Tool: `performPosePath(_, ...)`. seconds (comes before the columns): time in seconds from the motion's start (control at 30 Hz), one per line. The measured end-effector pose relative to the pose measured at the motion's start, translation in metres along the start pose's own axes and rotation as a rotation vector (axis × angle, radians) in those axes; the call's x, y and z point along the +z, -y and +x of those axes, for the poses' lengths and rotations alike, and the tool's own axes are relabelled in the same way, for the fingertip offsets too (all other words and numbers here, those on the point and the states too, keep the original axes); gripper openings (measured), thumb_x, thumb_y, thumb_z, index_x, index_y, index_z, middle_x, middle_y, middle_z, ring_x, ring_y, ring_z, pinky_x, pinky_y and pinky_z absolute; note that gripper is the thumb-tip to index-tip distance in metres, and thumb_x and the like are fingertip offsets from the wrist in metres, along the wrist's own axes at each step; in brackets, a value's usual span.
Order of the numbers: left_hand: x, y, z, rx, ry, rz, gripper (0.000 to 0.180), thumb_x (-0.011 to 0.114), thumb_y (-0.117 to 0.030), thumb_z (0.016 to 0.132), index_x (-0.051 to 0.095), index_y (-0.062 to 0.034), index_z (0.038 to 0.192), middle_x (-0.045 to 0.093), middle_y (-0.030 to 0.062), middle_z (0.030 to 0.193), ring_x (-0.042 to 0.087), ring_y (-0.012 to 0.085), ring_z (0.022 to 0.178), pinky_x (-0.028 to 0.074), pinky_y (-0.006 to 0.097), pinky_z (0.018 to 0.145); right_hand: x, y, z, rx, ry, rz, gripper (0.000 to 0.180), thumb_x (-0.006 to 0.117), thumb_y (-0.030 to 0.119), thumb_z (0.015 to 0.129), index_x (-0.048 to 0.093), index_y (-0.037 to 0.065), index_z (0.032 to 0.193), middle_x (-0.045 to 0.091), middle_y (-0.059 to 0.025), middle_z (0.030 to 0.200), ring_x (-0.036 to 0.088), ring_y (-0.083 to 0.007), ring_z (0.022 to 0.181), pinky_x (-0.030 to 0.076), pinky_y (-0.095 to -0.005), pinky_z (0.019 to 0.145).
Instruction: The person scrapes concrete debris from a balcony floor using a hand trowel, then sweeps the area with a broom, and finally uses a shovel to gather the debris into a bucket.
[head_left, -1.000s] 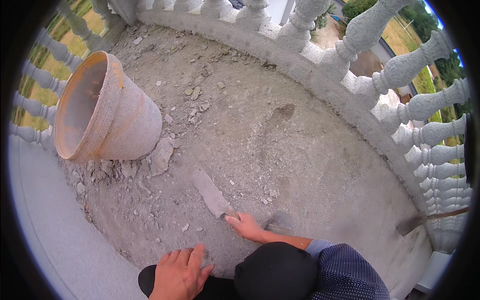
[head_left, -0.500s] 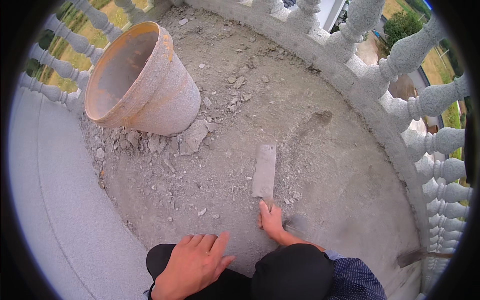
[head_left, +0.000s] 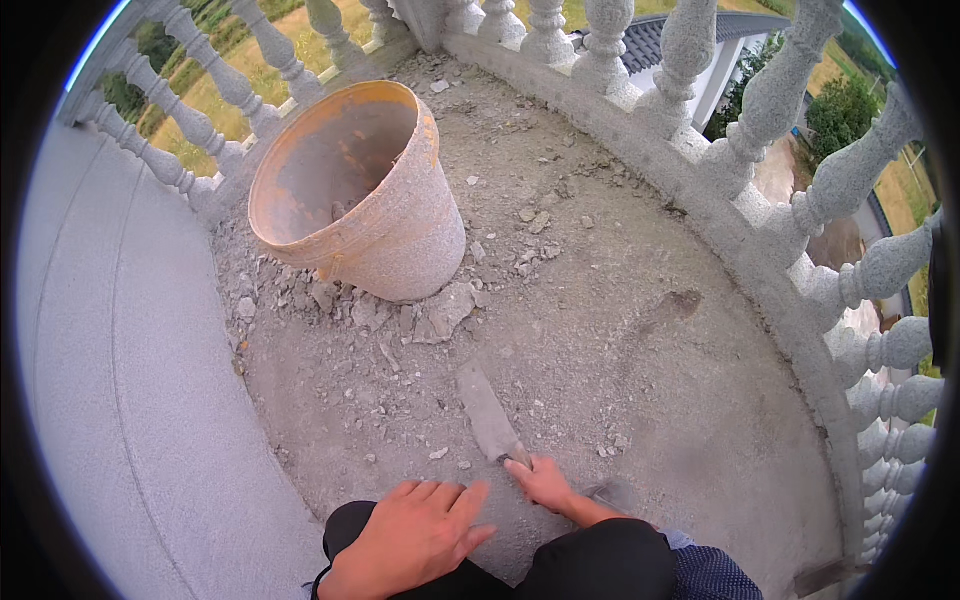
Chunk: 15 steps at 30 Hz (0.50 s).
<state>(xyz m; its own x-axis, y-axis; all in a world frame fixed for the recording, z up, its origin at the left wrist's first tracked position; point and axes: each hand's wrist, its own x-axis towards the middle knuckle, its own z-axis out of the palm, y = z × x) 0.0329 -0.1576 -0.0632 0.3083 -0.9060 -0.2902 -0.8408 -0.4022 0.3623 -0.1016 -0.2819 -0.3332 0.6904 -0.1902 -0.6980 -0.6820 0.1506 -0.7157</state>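
My right hand (head_left: pixel 543 484) is wrapped round the handle of a cleaver (head_left: pixel 484 410) with a dusty, rectangular blade. The blade lies low over the rubble-strewn concrete floor, pointing away from me and tilted to the left. My left hand (head_left: pixel 415 535) rests over my left knee with its fingers stretched out, holding nothing. Ahead of the blade, broken flakes of mortar (head_left: pixel 442 312) lie around the base of a plaster-crusted, orange-rimmed bucket (head_left: pixel 425 215). The bucket leans to the left, with some rubble inside.
A curved kerb with stone balusters (head_left: pixel 730 155) runs along the far and right sides, open to ground and a roof beyond. A smooth grey curved wall (head_left: pixel 150 330) borders the left. A dark tool head (head_left: pixel 828 578) shows at the lower right edge.
The cleaver has swung left, from nearly straight ahead to slanting toward the bucket. My view has shifted, so the bucket appears further right and lower. My left hand stays over the knee.
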Motion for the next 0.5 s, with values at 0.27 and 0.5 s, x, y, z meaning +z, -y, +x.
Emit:
performPosePath(0.27,-0.014,0.039,-0.014,-0.185,-0.400,-0.077,0.042,0.072,-0.024,0.081,0.060,-0.0034,0.115,0.063,0.0112,0.081,0.062,0.0299,0.072,0.048,0.039,0.064,-0.009,0.033,0.016,0.099,0.322,0.344,0.043,0.057,0.047,0.095,0.050,0.008,0.078,0.047,-0.0026,0.062,0.043,-0.0108,0.050,0.036,-0.0284,0.045)
performPosePath(0.5,-0.016,0.023,-0.039,-0.096,-0.241,-0.224,0.048,0.068,-0.024,0.084,0.056,-0.0092,0.128,0.064,0.0152,0.102,0.061,0.0351,0.089,0.048,0.042,0.077,0.010,0.115,0.078,0.159,0.289,0.661,0.042,0.055,0.049,0.096,0.045,0.012,0.081,0.040,0.0000,0.059,0.035,-0.0116,0.045,0.029,-0.0283,0.040)
